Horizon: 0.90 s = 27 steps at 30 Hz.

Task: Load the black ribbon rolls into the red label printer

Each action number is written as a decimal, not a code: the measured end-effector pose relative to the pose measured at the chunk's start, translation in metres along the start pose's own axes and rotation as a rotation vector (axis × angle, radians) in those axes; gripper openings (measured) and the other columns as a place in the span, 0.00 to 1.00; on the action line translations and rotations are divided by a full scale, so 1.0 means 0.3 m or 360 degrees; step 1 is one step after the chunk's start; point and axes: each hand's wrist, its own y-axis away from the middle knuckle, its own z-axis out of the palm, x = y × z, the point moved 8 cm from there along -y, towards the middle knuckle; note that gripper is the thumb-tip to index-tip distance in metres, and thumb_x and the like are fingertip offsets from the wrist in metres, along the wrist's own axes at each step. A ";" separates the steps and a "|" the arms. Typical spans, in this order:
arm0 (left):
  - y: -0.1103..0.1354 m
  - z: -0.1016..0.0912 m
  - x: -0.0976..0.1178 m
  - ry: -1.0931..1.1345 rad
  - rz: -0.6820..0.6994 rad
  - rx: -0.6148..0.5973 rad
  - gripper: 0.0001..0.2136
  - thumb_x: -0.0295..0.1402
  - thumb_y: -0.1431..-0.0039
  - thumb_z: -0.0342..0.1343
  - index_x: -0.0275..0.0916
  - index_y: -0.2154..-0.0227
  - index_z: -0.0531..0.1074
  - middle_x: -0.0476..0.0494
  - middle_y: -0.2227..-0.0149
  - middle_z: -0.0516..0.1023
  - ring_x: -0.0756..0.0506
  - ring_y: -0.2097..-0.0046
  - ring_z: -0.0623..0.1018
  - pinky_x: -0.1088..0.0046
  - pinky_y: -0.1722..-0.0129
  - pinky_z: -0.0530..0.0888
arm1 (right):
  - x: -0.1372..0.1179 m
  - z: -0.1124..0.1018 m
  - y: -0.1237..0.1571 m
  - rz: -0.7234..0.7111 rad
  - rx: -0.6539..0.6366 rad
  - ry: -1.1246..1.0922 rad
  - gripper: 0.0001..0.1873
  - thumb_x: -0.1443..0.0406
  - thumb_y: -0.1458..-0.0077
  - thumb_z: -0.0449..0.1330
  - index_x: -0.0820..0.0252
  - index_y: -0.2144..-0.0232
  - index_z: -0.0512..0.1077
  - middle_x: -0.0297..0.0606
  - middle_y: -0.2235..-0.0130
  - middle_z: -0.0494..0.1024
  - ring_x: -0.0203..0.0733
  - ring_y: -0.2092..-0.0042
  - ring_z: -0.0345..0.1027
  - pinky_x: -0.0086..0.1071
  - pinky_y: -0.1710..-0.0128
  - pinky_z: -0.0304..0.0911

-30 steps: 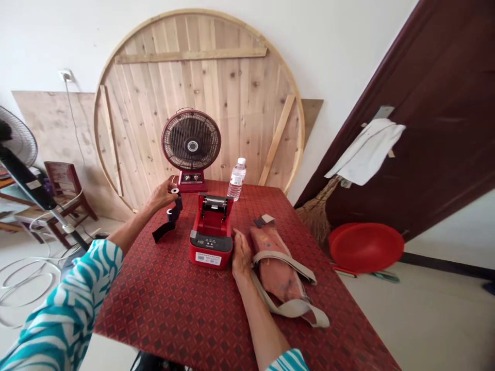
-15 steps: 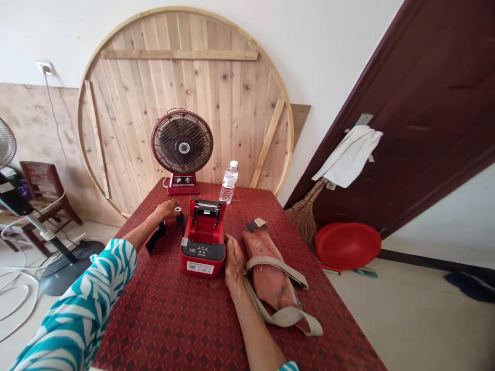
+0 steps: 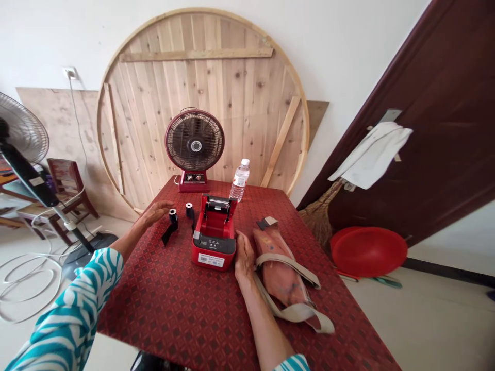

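A red and black label printer stands on the table with its lid raised and its red inner bay exposed. My right hand rests along the printer's right side, fingers extended and nothing in its grasp. To the left of the printer stand two small black ribbon rolls with pale cores. The nearer roll has a loose black strip trailing toward me; the other roll is closer to the printer. My left hand is open just left of the nearer roll, fingertips beside its top. I cannot tell whether they touch it.
A worn reddish pouch with a pale strap lies right of my right hand. A water bottle and a red table fan stand at the back of the patterned red table. A standing fan is at left.
My left hand has drawn left, away from the roll nearer the printer, so both rolls now show. My right hand stays beside the printer. The camera view has shifted slightly left.
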 end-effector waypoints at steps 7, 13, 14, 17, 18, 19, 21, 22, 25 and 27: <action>0.073 0.023 -0.040 0.0416 -0.0152 -0.0046 0.24 0.42 0.60 0.61 0.37 0.58 0.75 0.41 0.63 0.81 0.41 0.60 0.79 0.66 0.60 0.73 | -0.008 0.005 0.006 0.0019 0.0023 -0.0053 0.31 0.44 0.46 0.48 0.60 0.54 0.72 0.43 0.55 0.78 0.48 0.52 0.69 0.38 0.54 0.61; 0.077 0.073 -0.022 0.0415 -0.0057 -0.0151 0.30 0.46 0.61 0.63 0.38 0.53 0.71 0.41 0.60 0.80 0.42 0.60 0.78 0.66 0.60 0.74 | -0.025 0.004 0.011 0.0037 0.0038 -0.0027 0.31 0.45 0.46 0.47 0.61 0.55 0.72 0.43 0.55 0.78 0.48 0.52 0.69 0.38 0.52 0.60; 0.078 0.079 -0.025 0.0408 -0.0032 -0.0162 0.31 0.47 0.62 0.64 0.38 0.52 0.70 0.40 0.58 0.80 0.41 0.58 0.78 0.65 0.58 0.74 | -0.028 0.004 0.012 0.0036 0.0036 -0.0022 0.30 0.45 0.46 0.47 0.61 0.55 0.72 0.43 0.55 0.78 0.48 0.51 0.69 0.38 0.52 0.60; 0.085 0.090 -0.035 0.0389 0.0054 -0.0174 0.37 0.51 0.64 0.64 0.38 0.50 0.67 0.36 0.54 0.78 0.39 0.55 0.78 0.63 0.55 0.73 | -0.037 0.001 0.015 0.0012 0.0047 0.0003 0.29 0.46 0.45 0.47 0.60 0.55 0.73 0.43 0.55 0.78 0.48 0.51 0.69 0.38 0.52 0.60; 0.088 0.089 -0.032 0.0383 0.0089 -0.0155 0.39 0.53 0.64 0.63 0.37 0.49 0.66 0.34 0.53 0.77 0.38 0.54 0.78 0.62 0.54 0.73 | -0.041 0.000 0.016 -0.0003 0.0054 0.0007 0.29 0.47 0.45 0.47 0.60 0.56 0.73 0.43 0.55 0.78 0.48 0.51 0.69 0.39 0.52 0.60; 0.092 0.087 -0.023 0.0373 0.0128 -0.0127 0.40 0.55 0.64 0.63 0.37 0.48 0.65 0.33 0.53 0.77 0.38 0.53 0.77 0.62 0.53 0.73 | -0.044 0.000 0.016 -0.0019 0.0061 0.0006 0.28 0.47 0.45 0.48 0.60 0.56 0.73 0.42 0.55 0.78 0.48 0.51 0.69 0.39 0.51 0.61; 0.103 0.078 0.017 0.0382 0.0196 -0.0054 0.42 0.57 0.65 0.62 0.37 0.48 0.64 0.33 0.52 0.76 0.36 0.51 0.76 0.62 0.51 0.72 | -0.049 0.002 0.016 -0.0047 0.0072 -0.0013 0.27 0.48 0.45 0.48 0.59 0.57 0.74 0.42 0.55 0.79 0.48 0.51 0.69 0.39 0.52 0.61; 0.111 0.078 0.049 0.0412 0.0223 -0.0036 0.42 0.57 0.64 0.62 0.37 0.48 0.64 0.33 0.52 0.76 0.36 0.50 0.76 0.61 0.51 0.72 | -0.050 0.003 0.015 -0.0055 0.0073 -0.0025 0.26 0.48 0.45 0.48 0.59 0.57 0.74 0.42 0.55 0.79 0.48 0.51 0.69 0.39 0.52 0.61; 0.148 0.131 0.182 0.0500 0.0285 -0.0230 0.33 0.53 0.56 0.60 0.37 0.50 0.66 0.36 0.54 0.78 0.36 0.53 0.77 0.60 0.53 0.74 | -0.049 0.008 0.010 -0.0068 0.0070 -0.0043 0.25 0.49 0.45 0.49 0.58 0.58 0.74 0.41 0.55 0.79 0.47 0.51 0.69 0.38 0.51 0.62; 0.186 0.198 0.287 0.0377 0.0363 -0.0454 0.26 0.46 0.51 0.60 0.37 0.51 0.69 0.38 0.55 0.78 0.37 0.54 0.77 0.60 0.52 0.73 | -0.049 0.009 0.007 -0.0077 0.0065 -0.0028 0.25 0.50 0.45 0.48 0.58 0.58 0.74 0.41 0.55 0.79 0.47 0.52 0.70 0.38 0.51 0.62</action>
